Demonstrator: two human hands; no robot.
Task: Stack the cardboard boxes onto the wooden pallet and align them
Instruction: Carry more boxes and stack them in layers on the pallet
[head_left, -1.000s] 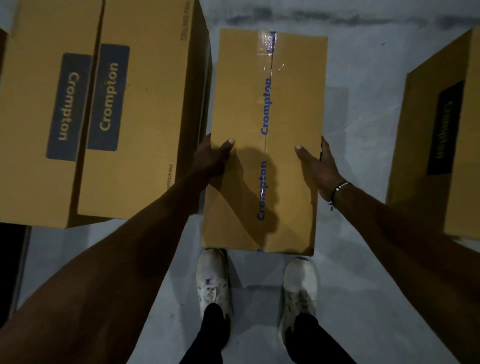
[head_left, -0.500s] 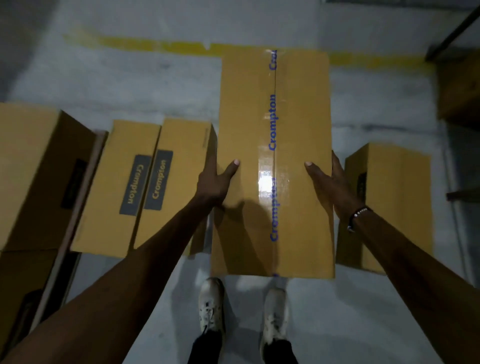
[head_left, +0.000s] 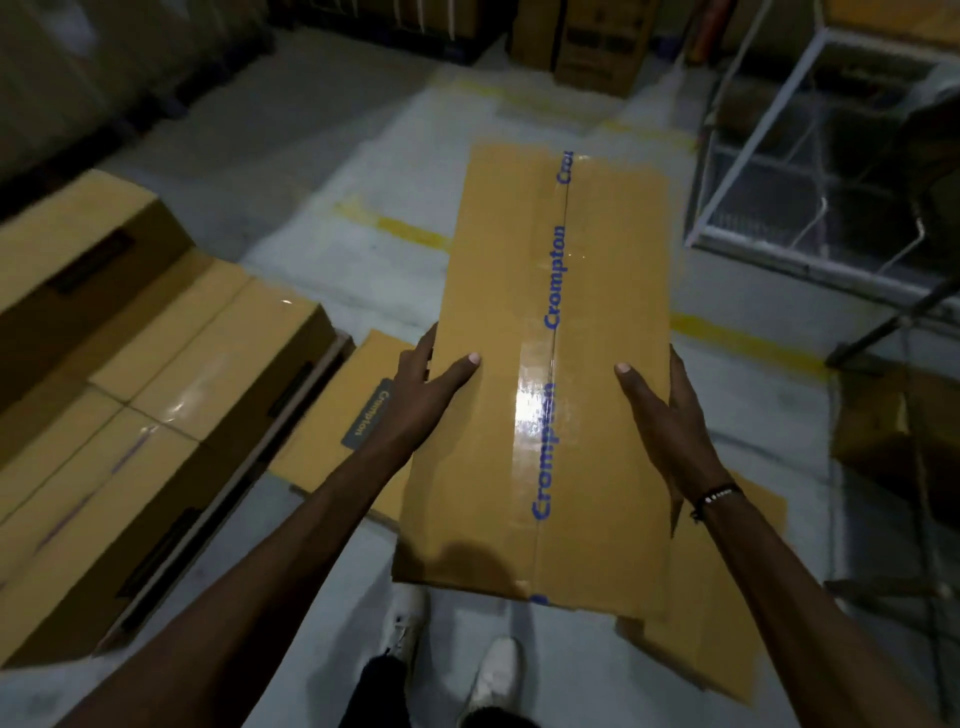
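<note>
I carry a long cardboard box (head_left: 498, 322), sealed with clear tape printed "Crompton", off the floor in front of me. My left hand (head_left: 423, 387) grips its left edge with the thumb lying on top. On the right edge my right hand (head_left: 662, 415), with a beaded wristband, holds it the same way. A stack of similar boxes (head_left: 156, 374) stands low at the left; a pale strip (head_left: 234, 499) runs along its near side, and I cannot tell whether that is the pallet.
One labelled box (head_left: 337, 415) lies on the floor left of the carried one, another (head_left: 727, 597) lies under its right corner. A white metal rack (head_left: 779, 156) stands at the right. More boxes (head_left: 592, 47) are far back. Yellow floor lines (head_left: 405, 231) cross ahead.
The box has risen from the floor by my feet to about waist height. My view has swung up, showing the rack and the far floor. Both hands keep their grip.
</note>
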